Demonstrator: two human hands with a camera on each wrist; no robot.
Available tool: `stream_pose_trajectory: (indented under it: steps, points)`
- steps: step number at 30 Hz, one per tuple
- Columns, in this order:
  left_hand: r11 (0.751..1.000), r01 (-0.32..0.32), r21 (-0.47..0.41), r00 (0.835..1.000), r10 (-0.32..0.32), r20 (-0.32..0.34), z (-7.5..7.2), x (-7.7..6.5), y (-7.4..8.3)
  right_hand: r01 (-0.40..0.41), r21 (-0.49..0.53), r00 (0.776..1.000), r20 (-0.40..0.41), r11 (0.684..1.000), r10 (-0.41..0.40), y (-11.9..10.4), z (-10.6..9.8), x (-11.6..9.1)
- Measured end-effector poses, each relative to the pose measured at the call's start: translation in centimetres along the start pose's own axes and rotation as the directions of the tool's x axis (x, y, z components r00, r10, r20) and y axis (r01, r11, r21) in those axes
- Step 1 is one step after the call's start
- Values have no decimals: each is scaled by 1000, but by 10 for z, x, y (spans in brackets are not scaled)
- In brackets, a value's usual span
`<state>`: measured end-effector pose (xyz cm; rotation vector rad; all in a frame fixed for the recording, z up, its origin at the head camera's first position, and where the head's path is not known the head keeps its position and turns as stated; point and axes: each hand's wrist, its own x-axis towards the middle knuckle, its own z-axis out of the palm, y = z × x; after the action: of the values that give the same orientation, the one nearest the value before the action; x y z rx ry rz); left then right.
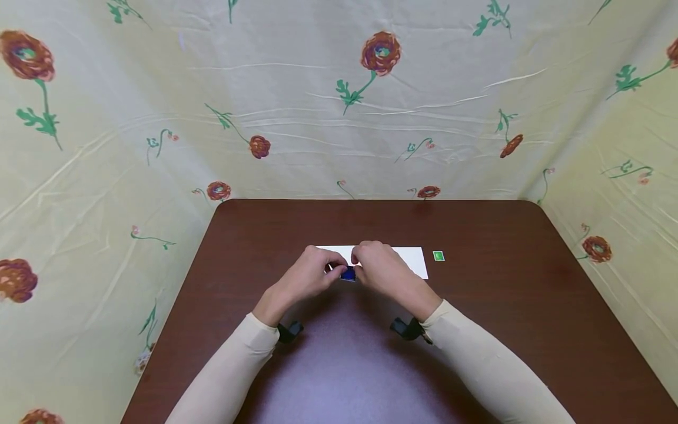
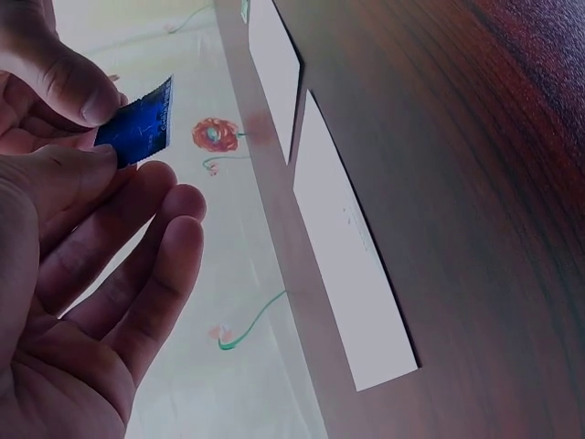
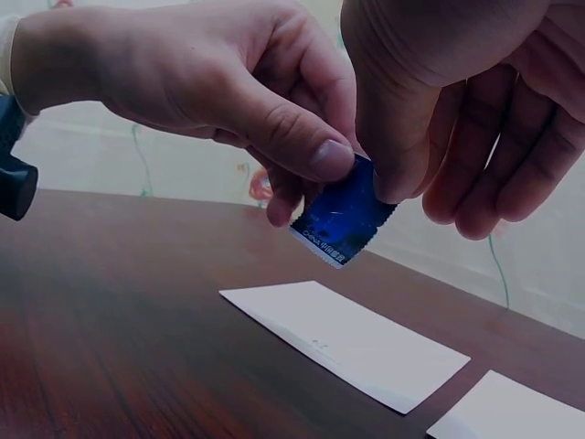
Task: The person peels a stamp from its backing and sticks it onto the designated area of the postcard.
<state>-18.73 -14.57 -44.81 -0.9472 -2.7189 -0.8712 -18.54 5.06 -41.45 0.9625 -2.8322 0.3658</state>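
A small blue serrated-edged paper stamp (image 3: 345, 218) hangs above the dark-brown wood-grained counter (image 1: 529, 306), pinched by my left grip (image 1: 309, 272) and right grip (image 1: 384, 268), forearms (image 1: 225, 365) slanting in from eight and four o'clock. Two white paper rectangles (image 2: 340, 233) lie at twelve; a green white-bordered rectangle (image 1: 438, 256), three.

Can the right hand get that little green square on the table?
Probably, yes. Only flat white paper and tabletop seem to lie between the right hand and the green square. But that hand is pinching the blue square, so it may need to let go first.
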Motion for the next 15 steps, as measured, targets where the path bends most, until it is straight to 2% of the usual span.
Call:
stream_pose_trajectory:
  steps: [8, 15]
  points:
    - [1000, 19, -16, 999, -19, -30, -1, -1, -1, -25, -10, 1000, 7, 1000, 25, 8, 2, -5]
    - [999, 23, -23, 999, -24, -36, 0, -2, -2, -23, 97, 1000, -16, 995, 24, 12, 10, -9]
